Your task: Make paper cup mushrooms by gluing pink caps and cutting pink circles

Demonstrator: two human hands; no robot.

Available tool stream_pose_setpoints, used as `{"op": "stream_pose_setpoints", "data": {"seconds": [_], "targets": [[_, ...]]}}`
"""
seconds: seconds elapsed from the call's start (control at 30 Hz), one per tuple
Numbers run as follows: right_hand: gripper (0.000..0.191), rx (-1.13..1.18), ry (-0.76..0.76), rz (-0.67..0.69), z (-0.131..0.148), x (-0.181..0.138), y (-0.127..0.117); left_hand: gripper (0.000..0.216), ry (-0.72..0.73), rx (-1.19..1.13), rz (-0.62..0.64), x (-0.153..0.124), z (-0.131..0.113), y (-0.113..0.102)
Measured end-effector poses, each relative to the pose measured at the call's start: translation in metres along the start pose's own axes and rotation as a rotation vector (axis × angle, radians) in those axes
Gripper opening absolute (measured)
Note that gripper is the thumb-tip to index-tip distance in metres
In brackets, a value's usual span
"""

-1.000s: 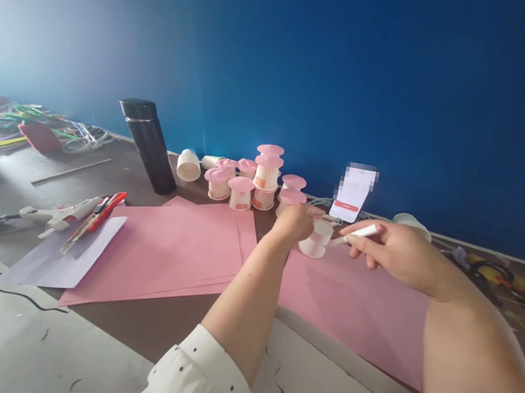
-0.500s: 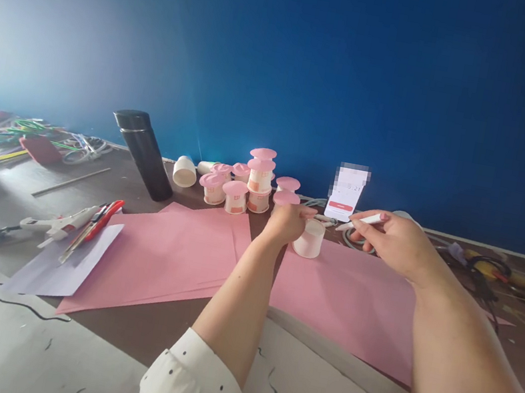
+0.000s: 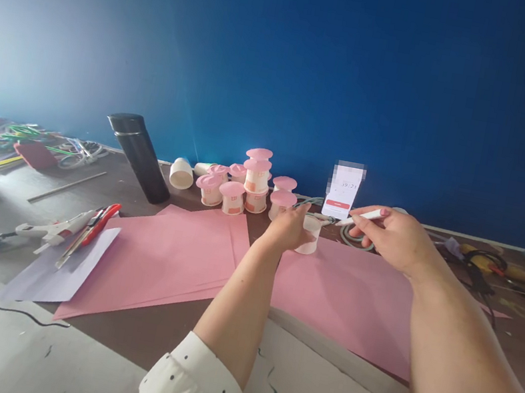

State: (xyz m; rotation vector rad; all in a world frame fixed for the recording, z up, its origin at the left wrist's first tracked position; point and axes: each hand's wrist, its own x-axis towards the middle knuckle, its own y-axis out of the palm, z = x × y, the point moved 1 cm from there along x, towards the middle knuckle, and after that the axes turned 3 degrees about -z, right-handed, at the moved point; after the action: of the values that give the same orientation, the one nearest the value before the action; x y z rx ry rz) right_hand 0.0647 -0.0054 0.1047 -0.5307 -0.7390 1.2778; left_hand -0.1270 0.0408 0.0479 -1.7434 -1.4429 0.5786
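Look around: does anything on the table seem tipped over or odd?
Yes: a white cup lies on its side right of the black flask, while the pink-topped cups nearby stand. The flask's lean may be lens distortion.

1. Looks to me like a craft workspace; home or workshop, I can't tell.
2. Glue gun (image 3: pixel 56 231), knife (image 3: pixel 92 231), pen (image 3: pixel 363 216) and pink paper (image 3: pixel 171 255) are out.
3. Pink-topped cups (image 3: pixel 233 202) stand near the wall (image 3: pixel 287 58).

The dark brown tabletop (image 3: pixel 152 333) is backed by a blue wall (image 3: pixel 287 58), lit more brightly at left.
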Motion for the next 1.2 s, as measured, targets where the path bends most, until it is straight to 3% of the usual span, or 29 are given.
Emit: {"op": "stream_pose_setpoints", "data": {"seconds": [0.13,0.23,0.33,0.43,0.57,0.73,0.9,1.0,1.03,1.1,1.2], "targets": [[0.036,0.010,0.012,-0.034,-0.001,0.001,-0.002,0.076,0.015,-0.141,-0.121,-0.002,-0.004,-0.011],[0.034,0.016,0.021,-0.074,-0.001,0.002,-0.003,0.068,-0.025,-0.181,-0.333,-0.007,-0.011,-0.029],[0.030,0.026,0.027,-0.090,0.002,0.002,-0.004,0.056,-0.121,-0.081,-0.498,-0.017,-0.018,-0.048],[0.028,0.034,0.017,-0.074,0.005,0.001,-0.004,0.050,-0.258,0.087,-0.543,-0.029,-0.019,-0.061],[0.028,0.033,0.017,-0.051,0.006,-0.001,-0.003,0.052,-0.450,0.251,-0.429,-0.037,-0.011,-0.065],[0.031,0.066,-0.008,-0.054,-0.001,0.001,-0.001,0.051,-0.540,0.356,-0.343,-0.033,0.004,-0.054],[0.035,0.143,-0.003,-0.055,-0.008,0.006,0.010,0.056,-0.573,0.366,-0.317,-0.028,0.014,-0.046],[0.034,0.163,-0.029,-0.057,-0.008,0.007,0.025,0.062,-0.501,0.445,-0.406,-0.033,0.001,-0.046],[0.034,0.147,-0.048,-0.067,-0.007,0.006,0.031,0.054,-0.458,0.473,-0.416,-0.035,-0.007,-0.045],[0.037,0.166,-0.054,-0.064,-0.006,0.003,0.043,0.031,-0.353,0.498,-0.314,-0.041,-0.027,-0.040],[0.039,0.195,-0.059,-0.071,-0.008,-0.002,0.061,0.021,-0.250,0.434,0.077,-0.053,-0.055,-0.019]]}}
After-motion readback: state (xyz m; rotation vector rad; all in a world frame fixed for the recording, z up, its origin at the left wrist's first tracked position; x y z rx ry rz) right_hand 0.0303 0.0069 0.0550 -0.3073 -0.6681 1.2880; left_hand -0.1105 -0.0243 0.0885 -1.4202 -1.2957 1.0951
